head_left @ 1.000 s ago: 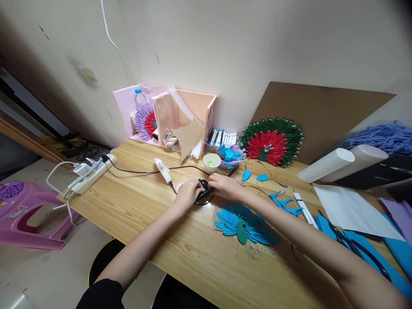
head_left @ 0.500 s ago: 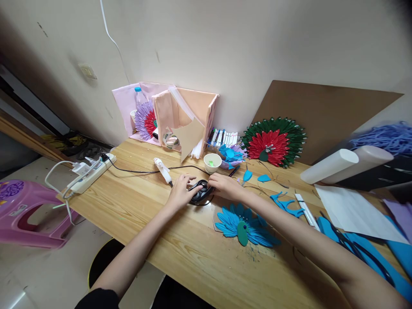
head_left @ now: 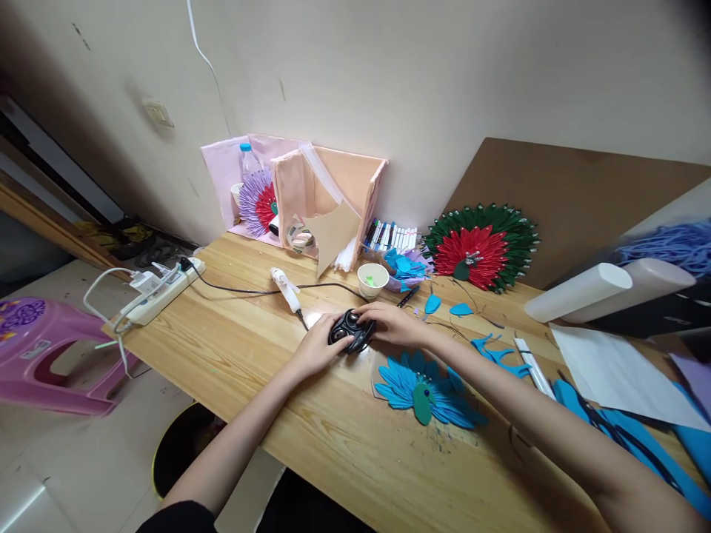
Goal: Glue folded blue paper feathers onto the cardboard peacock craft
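Both my hands are on a small black rounded object (head_left: 351, 331) with two shiny round parts on top; I cannot make out its exact kind. My left hand (head_left: 318, 346) grips its left side, thumb over the front. From the right, my right hand (head_left: 393, 324) curls its fingers over the object's far edge. Just beyond my left hand lies a white glue gun (head_left: 285, 290) with a black cord. A white paper cup (head_left: 372, 281) holding green scraps stands behind my right hand. A blue petalled peacock craft (head_left: 425, 392) lies flat nearer me, below my right forearm.
A white power strip (head_left: 167, 292) sits on the table's left edge. Pink fabric-covered panels (head_left: 289, 185), several markers (head_left: 392, 237) and a red-and-green petal fan (head_left: 478, 248) line the wall. Scissors (head_left: 616, 429) and blue sheets lie at right. A pink stool (head_left: 61, 363) stands at left.
The black object has been turned and tilted, so its two round parts now show side by side. Both hands have closed in around it. The view has shifted slightly.
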Tool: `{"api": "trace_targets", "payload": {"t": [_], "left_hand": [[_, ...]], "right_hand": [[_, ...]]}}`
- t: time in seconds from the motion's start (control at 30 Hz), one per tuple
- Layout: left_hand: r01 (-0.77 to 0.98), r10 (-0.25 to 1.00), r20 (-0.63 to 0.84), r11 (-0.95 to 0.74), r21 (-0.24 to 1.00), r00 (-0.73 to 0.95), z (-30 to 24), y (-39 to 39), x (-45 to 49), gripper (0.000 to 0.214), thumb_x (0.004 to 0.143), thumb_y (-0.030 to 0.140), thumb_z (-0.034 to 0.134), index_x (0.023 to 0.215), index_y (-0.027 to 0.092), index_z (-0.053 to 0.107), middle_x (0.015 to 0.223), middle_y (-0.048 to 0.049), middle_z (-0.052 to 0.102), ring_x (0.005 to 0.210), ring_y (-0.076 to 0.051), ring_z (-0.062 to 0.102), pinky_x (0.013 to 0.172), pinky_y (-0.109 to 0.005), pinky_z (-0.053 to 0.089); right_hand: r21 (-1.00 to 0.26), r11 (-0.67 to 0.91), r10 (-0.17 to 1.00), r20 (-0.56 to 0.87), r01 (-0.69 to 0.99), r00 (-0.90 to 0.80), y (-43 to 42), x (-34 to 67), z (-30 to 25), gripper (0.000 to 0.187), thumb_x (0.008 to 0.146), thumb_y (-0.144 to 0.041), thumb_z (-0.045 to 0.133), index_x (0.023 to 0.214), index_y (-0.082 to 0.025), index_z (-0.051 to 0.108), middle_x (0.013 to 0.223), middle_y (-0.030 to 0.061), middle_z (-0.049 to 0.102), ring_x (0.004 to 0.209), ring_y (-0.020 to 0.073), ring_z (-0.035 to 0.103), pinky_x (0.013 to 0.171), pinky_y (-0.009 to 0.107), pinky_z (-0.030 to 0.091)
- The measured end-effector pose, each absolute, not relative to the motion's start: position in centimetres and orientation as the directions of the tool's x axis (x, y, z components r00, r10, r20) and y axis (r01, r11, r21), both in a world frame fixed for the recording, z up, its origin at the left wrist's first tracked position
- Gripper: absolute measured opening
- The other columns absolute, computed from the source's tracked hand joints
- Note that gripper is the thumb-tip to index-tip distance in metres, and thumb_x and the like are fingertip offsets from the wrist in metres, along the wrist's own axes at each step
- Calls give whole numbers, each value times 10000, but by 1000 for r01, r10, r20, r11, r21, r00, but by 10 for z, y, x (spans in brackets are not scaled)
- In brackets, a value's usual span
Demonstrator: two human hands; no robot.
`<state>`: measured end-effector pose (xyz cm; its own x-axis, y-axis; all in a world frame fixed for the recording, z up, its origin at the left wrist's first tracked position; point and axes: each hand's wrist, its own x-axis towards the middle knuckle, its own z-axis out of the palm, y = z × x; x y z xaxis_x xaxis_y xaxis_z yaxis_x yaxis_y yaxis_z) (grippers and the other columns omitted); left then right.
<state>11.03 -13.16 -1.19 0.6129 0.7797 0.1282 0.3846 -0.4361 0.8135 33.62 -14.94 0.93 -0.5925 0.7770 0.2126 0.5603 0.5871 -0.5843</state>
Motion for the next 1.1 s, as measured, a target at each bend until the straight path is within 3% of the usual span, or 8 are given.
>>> {"api": "trace_targets", "payload": {"t": [0.37,0.67,0.87,1.1], "left_hand": [[349,743,152,-471,810,652,-9,-133,109,488,761,325,628,1209,180,495,1192,-99,540,1144,-221,469,997,-342,355],[339,773,86,-372,864,629,-13,-135,105,542,801,438,556,1265,179,446,1278,-117,484,1205,-252,431,1038,-408,310],[362,799,72,-348,865,597,-14,-145,103,882,640,478,709,1361,162,311,1355,-159,405,1264,-304,372,1052,-452,287],[308,825,136,-350,885,548,-24,-145,105,834,674,440,695,1354,164,300,1344,-154,412,1271,-286,370,1062,-450,284]], "right_hand": [[-646,594,670,66,480,-740,-132,339,18,533,626,50,498,1076,-200,636,1308,70,522,1185,222,496,976,390,418],[-681,546,780,201,489,-592,-142,344,21,267,730,-199,658,994,-180,627,1131,94,595,1050,203,561,912,370,450],[-687,509,824,215,518,-524,-147,342,19,353,740,-290,677,1071,-196,595,1074,80,602,1015,208,563,887,373,461],[-554,616,763,243,560,-599,-144,338,21,342,826,-337,587,1147,-220,588,1121,107,570,1055,218,516,909,394,437]]}}
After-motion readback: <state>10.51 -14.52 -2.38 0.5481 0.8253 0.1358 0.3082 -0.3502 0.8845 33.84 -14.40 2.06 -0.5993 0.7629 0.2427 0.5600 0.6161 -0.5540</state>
